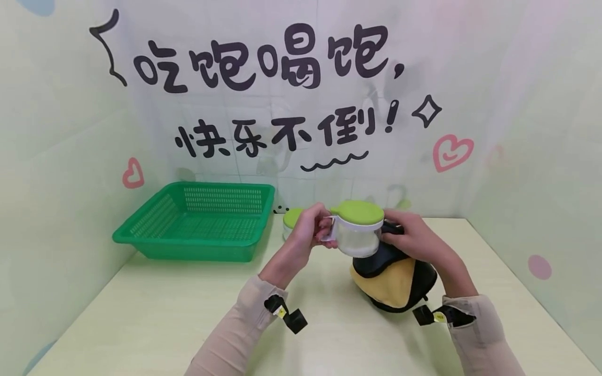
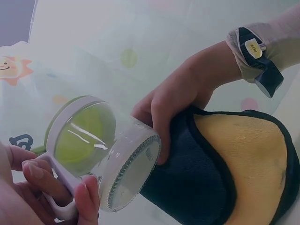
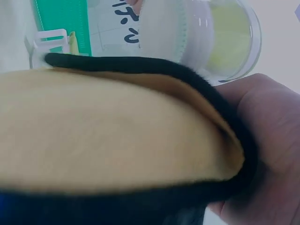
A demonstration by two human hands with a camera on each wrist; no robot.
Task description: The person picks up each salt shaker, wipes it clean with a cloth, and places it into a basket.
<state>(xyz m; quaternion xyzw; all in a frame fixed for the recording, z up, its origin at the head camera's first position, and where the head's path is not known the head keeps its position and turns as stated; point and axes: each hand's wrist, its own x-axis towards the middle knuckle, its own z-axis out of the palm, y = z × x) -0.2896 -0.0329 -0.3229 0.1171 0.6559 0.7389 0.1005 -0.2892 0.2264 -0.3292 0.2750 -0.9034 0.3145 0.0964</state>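
My left hand [image 1: 305, 230] grips the white handle of a clear seasoning jar [image 1: 358, 239] with a green lid, raised above the table. In the left wrist view, the jar [image 2: 84, 140] leans, its ridged base turned toward the cloth. My right hand [image 1: 418, 237] holds a thick cloth [image 1: 390, 282], yellow and navy with black edging, thumb and fingers pinching its upper part close beside the jar. The rest of the cloth hangs down below that hand. In the right wrist view, the cloth [image 3: 108, 131] fills much of the frame and hides part of the fingers.
A green plastic basket [image 1: 193, 250] stands at the back left of the pale table [image 1: 310, 334]. Behind my left hand is a second green-lidded jar [image 1: 291, 216]. Printed curtains enclose the table at the back and both sides.
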